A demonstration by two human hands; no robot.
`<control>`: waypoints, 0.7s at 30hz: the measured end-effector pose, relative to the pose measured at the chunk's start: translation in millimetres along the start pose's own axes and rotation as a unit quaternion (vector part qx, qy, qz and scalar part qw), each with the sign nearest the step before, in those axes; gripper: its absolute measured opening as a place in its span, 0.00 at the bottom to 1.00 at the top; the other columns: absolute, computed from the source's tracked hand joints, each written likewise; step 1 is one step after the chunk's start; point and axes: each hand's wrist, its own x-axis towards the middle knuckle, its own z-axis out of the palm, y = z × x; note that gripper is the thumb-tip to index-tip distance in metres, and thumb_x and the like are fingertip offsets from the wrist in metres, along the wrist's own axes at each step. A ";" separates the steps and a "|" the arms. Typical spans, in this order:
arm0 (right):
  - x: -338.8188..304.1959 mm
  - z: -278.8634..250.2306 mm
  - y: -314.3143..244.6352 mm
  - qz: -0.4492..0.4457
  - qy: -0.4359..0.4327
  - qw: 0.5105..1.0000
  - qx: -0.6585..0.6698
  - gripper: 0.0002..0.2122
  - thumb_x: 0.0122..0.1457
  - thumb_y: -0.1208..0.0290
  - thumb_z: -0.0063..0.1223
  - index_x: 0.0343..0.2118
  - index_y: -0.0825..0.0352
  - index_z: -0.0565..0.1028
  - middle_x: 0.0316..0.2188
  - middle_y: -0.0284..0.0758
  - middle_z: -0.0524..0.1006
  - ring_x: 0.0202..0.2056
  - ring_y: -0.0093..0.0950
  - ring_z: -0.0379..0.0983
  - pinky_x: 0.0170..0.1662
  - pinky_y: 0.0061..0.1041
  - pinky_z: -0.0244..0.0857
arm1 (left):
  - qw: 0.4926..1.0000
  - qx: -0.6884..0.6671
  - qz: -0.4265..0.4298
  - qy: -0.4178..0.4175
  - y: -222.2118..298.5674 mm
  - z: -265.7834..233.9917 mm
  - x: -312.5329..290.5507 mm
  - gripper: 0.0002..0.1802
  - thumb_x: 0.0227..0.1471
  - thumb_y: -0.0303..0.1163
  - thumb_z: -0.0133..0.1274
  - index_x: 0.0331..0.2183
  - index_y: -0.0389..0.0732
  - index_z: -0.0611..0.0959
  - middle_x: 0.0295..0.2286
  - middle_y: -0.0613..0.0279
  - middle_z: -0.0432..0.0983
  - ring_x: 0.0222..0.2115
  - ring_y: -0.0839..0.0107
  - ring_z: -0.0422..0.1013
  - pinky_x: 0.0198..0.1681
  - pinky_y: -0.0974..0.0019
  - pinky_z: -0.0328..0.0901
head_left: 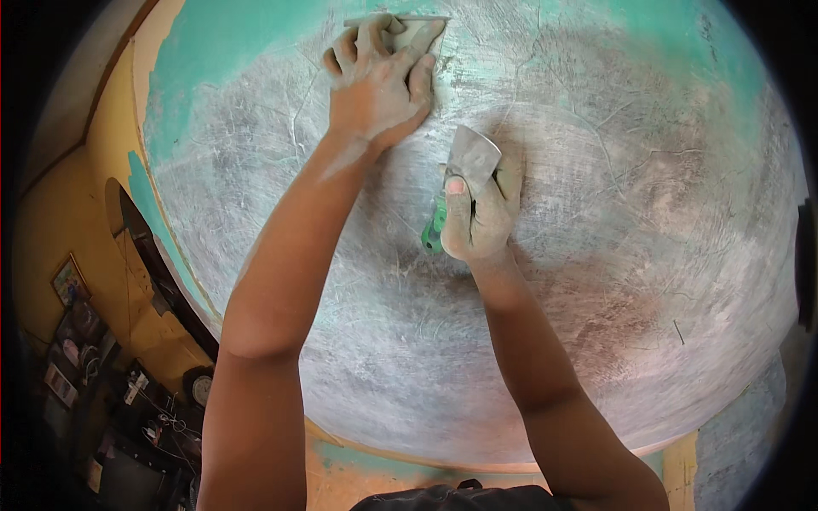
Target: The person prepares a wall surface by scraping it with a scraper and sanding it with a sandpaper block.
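High on a wall-like surface [409, 324], smeared with grey-white coating, my left hand [379, 81] grips a thin, flat scraper blade [430, 38]. Its fingers are bent over the blade, which lies against the surface; most of the blade is hidden under the hand. Lower and to the right, my right hand [486, 213] holds a putty knife by its green handle [434, 228]. The knife's metal blade [474, 157] points upward, with my thumb pressed at its base. Pale dust covers both hands.
Teal paint [230, 43] borders the coated surface along the top. Fine cracks or ridges [609, 157] run across its right part. At lower left are a dark shelf with cables [162, 417], a round clock-like object [199, 387] and a framed picture [70, 279] on a yellow wall.
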 end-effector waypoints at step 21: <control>18.9 -10.1 -2.5 0.235 -0.117 0.960 0.097 0.08 0.61 0.74 0.47 0.33 0.73 0.75 0.23 0.40 0.76 0.23 0.29 0.74 0.27 0.28 0.68 | 1.000 -0.011 -0.014 -0.008 -0.7 -0.9 5.4 0.22 0.58 0.46 0.46 0.55 0.68 0.76 0.51 0.57 0.64 0.53 0.50 0.55 0.59 0.42 0.45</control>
